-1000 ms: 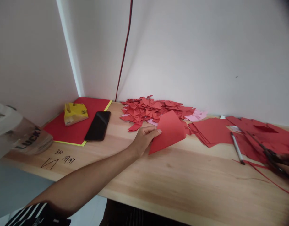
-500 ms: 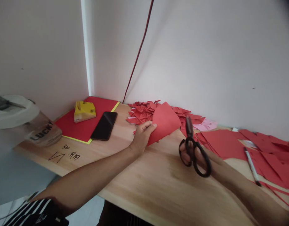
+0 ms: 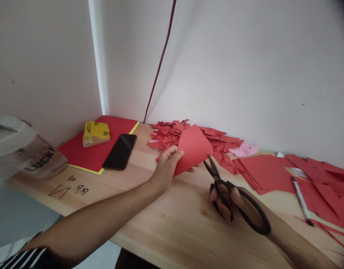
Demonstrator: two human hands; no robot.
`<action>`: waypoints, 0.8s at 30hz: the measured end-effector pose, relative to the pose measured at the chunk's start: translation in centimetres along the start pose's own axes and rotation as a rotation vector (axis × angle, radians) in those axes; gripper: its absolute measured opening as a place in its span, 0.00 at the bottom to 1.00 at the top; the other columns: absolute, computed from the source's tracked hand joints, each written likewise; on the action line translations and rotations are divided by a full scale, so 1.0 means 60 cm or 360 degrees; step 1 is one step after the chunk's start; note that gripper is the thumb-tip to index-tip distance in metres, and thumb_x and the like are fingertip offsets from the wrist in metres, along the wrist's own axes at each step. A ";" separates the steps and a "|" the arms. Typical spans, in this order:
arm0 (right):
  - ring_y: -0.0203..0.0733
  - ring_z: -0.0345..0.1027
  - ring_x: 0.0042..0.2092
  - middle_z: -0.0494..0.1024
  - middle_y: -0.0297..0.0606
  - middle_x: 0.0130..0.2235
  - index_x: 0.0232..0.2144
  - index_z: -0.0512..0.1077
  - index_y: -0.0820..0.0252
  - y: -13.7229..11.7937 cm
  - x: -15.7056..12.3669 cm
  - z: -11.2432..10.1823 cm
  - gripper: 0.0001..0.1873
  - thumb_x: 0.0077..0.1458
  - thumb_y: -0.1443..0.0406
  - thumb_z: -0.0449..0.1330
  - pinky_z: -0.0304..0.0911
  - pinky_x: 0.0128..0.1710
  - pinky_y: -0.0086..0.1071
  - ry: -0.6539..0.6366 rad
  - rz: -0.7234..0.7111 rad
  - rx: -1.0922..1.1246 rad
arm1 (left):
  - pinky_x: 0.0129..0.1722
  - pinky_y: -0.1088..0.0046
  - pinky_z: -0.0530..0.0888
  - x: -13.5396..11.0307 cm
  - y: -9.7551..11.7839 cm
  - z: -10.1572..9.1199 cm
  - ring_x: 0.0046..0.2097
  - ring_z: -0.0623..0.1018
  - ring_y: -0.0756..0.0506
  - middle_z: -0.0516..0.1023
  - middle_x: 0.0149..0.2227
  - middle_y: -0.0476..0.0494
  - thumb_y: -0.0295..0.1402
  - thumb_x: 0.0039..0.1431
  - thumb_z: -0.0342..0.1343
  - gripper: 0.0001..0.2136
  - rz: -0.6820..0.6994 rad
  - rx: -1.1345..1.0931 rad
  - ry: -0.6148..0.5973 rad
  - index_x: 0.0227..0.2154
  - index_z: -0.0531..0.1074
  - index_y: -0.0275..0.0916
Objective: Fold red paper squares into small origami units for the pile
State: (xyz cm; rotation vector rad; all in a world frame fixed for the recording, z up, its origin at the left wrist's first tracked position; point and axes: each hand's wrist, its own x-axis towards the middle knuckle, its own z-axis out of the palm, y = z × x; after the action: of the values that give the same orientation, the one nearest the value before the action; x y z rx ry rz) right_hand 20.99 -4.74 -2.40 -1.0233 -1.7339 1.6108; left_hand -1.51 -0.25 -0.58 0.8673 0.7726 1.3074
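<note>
My left hand (image 3: 166, 167) pinches a folded red sheet of paper (image 3: 192, 147) and holds it lifted above the wooden table (image 3: 172, 224). My right hand (image 3: 230, 201) has its fingers through the handles of black scissors (image 3: 233, 198). The scissor blades point up and left, and their tip is right at the lower right edge of the red sheet. Behind the sheet lies a heap of small folded red paper pieces (image 3: 177, 132).
A stack of red paper squares (image 3: 264, 172) and more red sheets (image 3: 326, 183) lie at the right, with a pen (image 3: 301, 200) between them. A black phone (image 3: 120, 151), a yellow packet (image 3: 95, 133) on a red sheet, and a plastic container (image 3: 23, 153) sit at the left.
My right hand took the scissors from the right side of the table and brought them to the red sheet. The left hand lifted the sheet slightly toward me.
</note>
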 end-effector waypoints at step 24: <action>0.35 0.59 0.22 0.66 0.33 0.20 0.32 0.69 0.61 -0.021 0.008 0.009 0.33 0.58 0.38 0.45 0.55 0.24 0.31 0.0031 0.0122 -0.0233 | 0.34 0.69 0.81 -0.012 -0.005 0.009 0.32 0.79 0.48 0.75 0.31 0.48 0.35 0.53 0.60 0.10 -0.0076 -0.0021 -0.0008 0.29 0.67 0.35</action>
State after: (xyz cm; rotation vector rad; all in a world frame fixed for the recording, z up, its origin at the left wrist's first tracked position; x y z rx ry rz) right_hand 20.08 -4.61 -1.25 -1.1833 -1.8423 1.5325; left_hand -0.95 -1.01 -0.60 0.8363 0.7758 1.2663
